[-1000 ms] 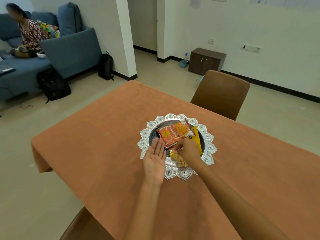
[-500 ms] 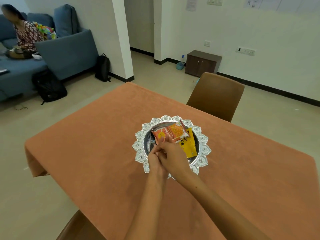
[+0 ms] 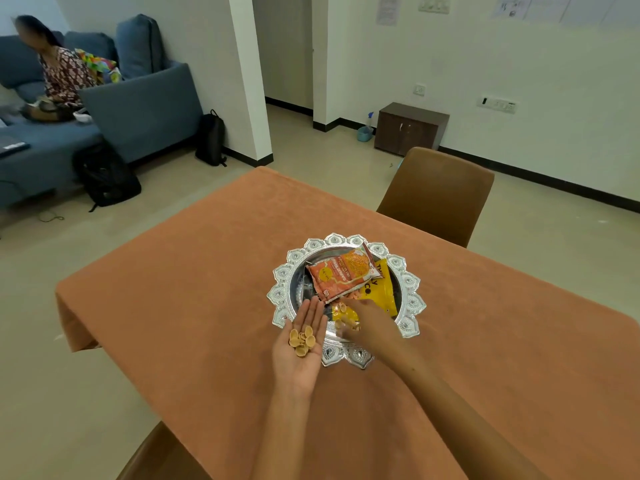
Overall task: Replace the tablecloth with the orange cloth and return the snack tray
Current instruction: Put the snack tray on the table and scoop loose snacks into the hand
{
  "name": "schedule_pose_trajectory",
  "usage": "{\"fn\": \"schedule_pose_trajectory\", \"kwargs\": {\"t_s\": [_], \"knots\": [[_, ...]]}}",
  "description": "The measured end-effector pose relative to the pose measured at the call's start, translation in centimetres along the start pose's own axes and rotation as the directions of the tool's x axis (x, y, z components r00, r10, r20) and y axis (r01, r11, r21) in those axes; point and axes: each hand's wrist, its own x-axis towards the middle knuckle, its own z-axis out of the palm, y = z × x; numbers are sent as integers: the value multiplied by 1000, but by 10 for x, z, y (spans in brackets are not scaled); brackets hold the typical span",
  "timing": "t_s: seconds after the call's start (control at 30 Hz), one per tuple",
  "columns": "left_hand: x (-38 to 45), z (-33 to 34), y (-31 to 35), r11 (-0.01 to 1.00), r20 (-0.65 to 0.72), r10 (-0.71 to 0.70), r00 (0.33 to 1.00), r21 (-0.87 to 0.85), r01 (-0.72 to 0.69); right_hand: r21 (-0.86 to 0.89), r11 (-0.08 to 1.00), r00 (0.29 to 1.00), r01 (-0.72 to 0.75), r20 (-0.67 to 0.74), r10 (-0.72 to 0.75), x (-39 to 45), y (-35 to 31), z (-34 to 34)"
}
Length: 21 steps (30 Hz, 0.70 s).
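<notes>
Orange cloth (image 3: 214,306) is covering the whole table, and a silver tray (image 3: 280,296) with a scalloped rim is sitting on it near the middle. An orange packet (image 3: 343,275) is lying across a yellow packet (image 3: 379,292) inside the tray. At the tray's near edge, the left hand (image 3: 299,344) is lying flat, palm up, cupping round chips (image 3: 302,340). The right hand (image 3: 363,322) is reaching over the tray's near side, blurred, its grip unclear.

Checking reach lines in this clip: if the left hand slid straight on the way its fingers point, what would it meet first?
The left hand, palm up with small round yellow snack pieces on it, points away over the ornate silver tray. It would probably meet the orange snack packet first; height is unclear.
</notes>
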Motion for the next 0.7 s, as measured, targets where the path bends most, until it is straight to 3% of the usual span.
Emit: {"fn": "schedule_pose_trajectory", "kwargs": {"t_s": [0.3,0.57,0.7], "knots": [[-8,0,-8,999,-14,-36,999,21,37,-292,953,991,75,-87,-105,8,-13,25],[-11,6,-8,998,-53,-23,998,51,26,7,1000,979,8,-206,-6,19,-4,13],[-10,10,-8,996,-78,-18,997,88,25,338,941,968,22,-243,65,13,-3,-10]]}}
